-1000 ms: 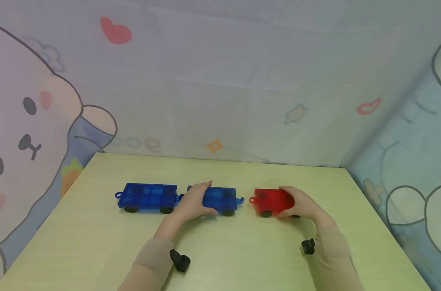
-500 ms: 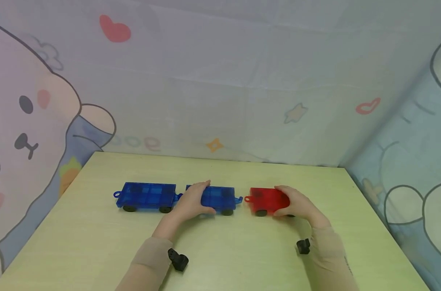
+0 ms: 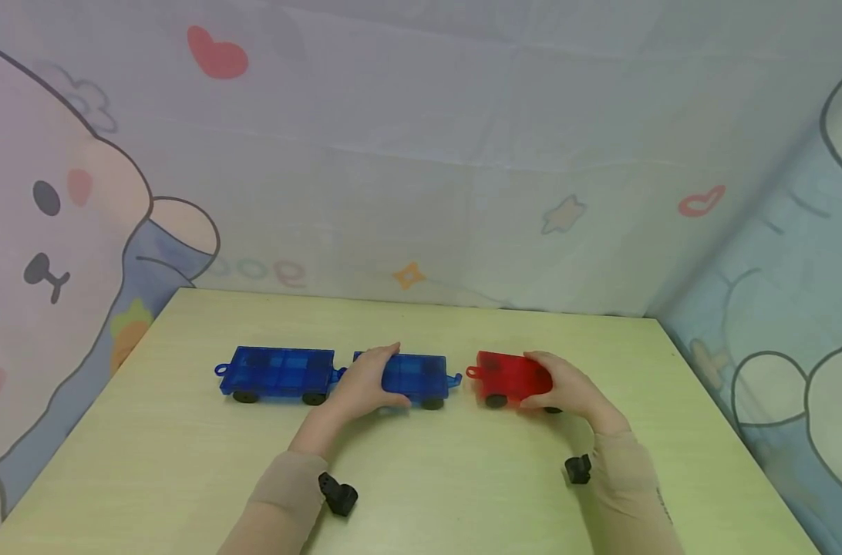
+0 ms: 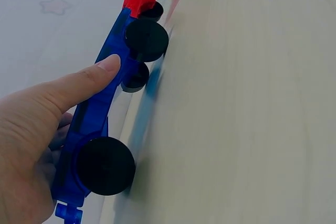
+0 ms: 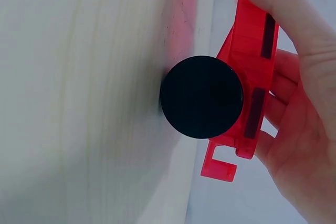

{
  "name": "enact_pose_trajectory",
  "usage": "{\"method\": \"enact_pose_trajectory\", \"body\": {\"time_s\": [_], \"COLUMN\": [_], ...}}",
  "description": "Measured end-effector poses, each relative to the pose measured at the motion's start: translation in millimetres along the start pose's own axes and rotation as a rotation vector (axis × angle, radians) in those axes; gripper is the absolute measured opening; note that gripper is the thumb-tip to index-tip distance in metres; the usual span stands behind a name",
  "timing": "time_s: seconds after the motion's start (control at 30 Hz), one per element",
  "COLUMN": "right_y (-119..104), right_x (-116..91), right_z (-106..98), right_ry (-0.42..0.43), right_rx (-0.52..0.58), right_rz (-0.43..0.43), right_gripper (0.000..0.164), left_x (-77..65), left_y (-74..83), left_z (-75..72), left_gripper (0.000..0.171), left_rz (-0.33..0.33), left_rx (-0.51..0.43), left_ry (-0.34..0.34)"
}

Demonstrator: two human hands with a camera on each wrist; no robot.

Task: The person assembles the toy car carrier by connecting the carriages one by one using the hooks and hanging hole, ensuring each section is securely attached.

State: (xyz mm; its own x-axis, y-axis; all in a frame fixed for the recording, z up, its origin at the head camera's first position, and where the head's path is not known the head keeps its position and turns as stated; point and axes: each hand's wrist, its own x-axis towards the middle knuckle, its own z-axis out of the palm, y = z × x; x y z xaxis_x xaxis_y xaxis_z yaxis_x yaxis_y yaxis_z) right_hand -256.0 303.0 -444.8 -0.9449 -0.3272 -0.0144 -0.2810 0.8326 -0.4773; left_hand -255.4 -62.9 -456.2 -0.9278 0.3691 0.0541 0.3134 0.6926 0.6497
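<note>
shifted left since earlier in the head view, the red wagon (image 3: 507,375), pinched by the right hand (image 3: 572,388), is near the blue wagon (image 3: 421,375) the left hand (image 3: 365,383) pinches. left wrist: red beyond blue. right wrist: red hook (image 5: 218,170) juts out.

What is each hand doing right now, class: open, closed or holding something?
Left hand: closed, holding the blue middle wagon.
Right hand: closed, holding the red wagon.
</note>
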Motion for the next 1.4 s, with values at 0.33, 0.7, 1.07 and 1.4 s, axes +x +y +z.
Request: {"method": "enact_pose_trajectory", "body": {"time_s": [0.33,0.7,1.07,1.4], "right_y": [-5.6,-11.1,-14.5,-17.2], "right_x": [1.4,3.3,4.8,5.1], "right_z": [1.4,4.3,5.6,6.7], "right_ry": [0.004,0.006,-0.006,-0.006], "right_rx": [0.017,0.024,0.010,-0.001], "right_rz": [0.003,-0.008,-0.017,-0.016], "right_gripper": [0.085,0.084,0.085,0.084], "left_x": [-0.7,-0.1,-1.0,-1.0], "left_y": [-0.1,-1.8,0.5,0.2], "left_z": [-0.4,1.4,-1.4,-0.8], "left_gripper": [0.098,0.098,0.097,0.096], "left_rz": [0.002,0.000,0.002,0.009], "left_rx": [0.007,0.015,0.005,0.009], "left_ry": [0.000,0.003,0.001,0.003]}}
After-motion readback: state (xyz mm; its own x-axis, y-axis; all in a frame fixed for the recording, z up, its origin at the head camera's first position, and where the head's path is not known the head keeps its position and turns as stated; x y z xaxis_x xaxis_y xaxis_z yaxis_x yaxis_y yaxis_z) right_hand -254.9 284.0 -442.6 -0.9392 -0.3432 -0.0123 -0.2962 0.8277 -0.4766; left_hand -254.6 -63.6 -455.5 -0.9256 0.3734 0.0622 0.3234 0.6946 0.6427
